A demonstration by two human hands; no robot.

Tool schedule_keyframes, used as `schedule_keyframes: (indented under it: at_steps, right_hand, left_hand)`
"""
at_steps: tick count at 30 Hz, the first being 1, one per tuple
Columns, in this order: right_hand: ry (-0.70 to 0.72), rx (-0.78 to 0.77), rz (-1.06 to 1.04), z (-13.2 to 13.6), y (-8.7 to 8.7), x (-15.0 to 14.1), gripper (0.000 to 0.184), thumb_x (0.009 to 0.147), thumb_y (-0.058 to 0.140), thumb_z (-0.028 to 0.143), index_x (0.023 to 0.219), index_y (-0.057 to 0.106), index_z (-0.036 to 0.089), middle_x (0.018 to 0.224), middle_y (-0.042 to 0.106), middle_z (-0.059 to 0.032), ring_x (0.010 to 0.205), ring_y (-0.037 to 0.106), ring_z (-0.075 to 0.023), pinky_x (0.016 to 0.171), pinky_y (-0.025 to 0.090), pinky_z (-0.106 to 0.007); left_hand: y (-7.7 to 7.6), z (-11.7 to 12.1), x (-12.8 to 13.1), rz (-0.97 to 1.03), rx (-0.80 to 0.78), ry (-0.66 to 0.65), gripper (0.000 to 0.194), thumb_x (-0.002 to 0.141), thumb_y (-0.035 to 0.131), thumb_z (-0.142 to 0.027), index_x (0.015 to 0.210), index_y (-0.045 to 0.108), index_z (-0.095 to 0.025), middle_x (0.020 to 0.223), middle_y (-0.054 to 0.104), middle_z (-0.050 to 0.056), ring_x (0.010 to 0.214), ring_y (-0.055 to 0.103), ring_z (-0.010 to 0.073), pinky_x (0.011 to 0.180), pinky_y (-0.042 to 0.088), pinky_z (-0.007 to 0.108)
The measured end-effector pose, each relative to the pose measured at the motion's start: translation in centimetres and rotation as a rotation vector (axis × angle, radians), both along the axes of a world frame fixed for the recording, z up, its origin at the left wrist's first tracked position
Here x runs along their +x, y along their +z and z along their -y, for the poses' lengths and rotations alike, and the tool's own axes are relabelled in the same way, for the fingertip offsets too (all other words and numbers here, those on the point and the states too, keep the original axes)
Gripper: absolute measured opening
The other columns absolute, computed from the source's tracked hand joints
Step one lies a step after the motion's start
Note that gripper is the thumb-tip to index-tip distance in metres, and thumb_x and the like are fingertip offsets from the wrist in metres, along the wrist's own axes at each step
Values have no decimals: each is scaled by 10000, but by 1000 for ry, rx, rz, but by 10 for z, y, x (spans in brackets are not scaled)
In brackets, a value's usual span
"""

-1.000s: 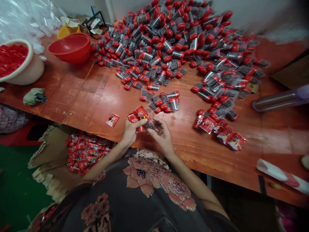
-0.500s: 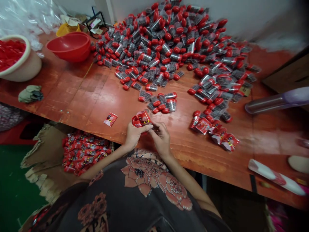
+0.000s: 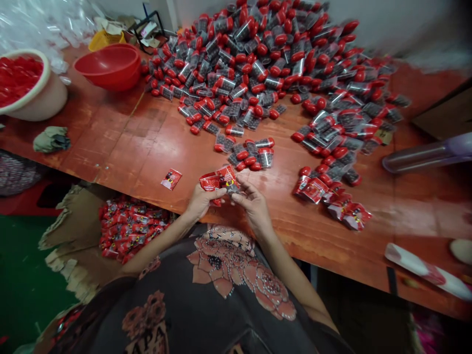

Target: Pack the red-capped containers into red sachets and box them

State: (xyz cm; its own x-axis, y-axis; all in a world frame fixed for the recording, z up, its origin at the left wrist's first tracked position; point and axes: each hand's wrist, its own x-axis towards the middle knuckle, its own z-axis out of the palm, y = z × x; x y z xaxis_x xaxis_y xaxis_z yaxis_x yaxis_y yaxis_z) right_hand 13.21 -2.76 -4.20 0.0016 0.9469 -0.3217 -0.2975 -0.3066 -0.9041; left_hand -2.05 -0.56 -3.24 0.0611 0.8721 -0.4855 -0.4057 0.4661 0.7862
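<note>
My left hand (image 3: 202, 200) is closed on red printed wrappers (image 3: 209, 182), held just above the table's front edge. My right hand (image 3: 251, 200) pinches the lower right side of another red wrapper (image 3: 226, 176), which shows a yellow and black print; what its fingertips press is partly hidden. The two hands nearly meet. Left of them a single flat red packet (image 3: 171, 179) lies on the table. Just beyond my hands is a small group of clear tubes with red caps (image 3: 250, 153), dark contents inside.
A large heap of red-capped tubes (image 3: 258, 64) covers the back. More red packets (image 3: 313, 189) lie to the right. At left stand a red bowl (image 3: 108, 66), a white tub (image 3: 51, 96) and a crumpled cloth (image 3: 50, 139). Below the edge, a cardboard box (image 3: 70, 221) holds filled red packets (image 3: 129, 228).
My hands have drawn slightly apart, and the wrapper between them stands up more, showing its print. The view has shifted a little, moving the scene rightward.
</note>
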Motion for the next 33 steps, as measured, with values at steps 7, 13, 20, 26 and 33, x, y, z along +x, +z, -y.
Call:
schedule_keyframes:
  at_steps: [7,13,20,26,33]
  right_hand:
    - [-19,87,91,5,-11,-3,429,673,791,256,1084,690,325,1046,692,-2,888,649,-187,875,542,-401]
    - [-55,11,168,2,-20,1,299,660,783,304,937,702,229,900,705,-9,757,634,-165,725,550,-339]
    - [114,-15,720,9,-32,44,344,693,752,476,857,707,177,800,642,-41,660,556,-173,619,471,-330]
    - [158,305,834,7,-10,16,299,827,660,437,1048,667,236,962,603,-53,749,565,-173,721,477,-349]
    - [115,289,473,-17,-18,-11,246,865,612,332,1101,609,261,945,672,-29,814,625,-176,739,516,-347]
  left_hand:
    - [-4,4,5,-25,-34,-13,355,520,880,-238,821,716,-150,731,732,27,520,623,115,501,514,225]
    - [-10,6,8,51,-105,14,394,522,891,-255,841,691,-138,741,728,26,533,629,121,514,533,244]
    - [-4,-12,-18,293,-190,178,188,732,717,-161,907,656,-130,862,746,94,765,714,206,740,584,364]
    - [-5,-13,-1,337,-184,176,225,702,693,-33,902,677,-135,869,741,73,819,708,201,801,552,359]
    - [-14,-12,14,326,-154,191,243,610,771,-25,813,681,-123,763,722,37,689,677,145,713,531,276]
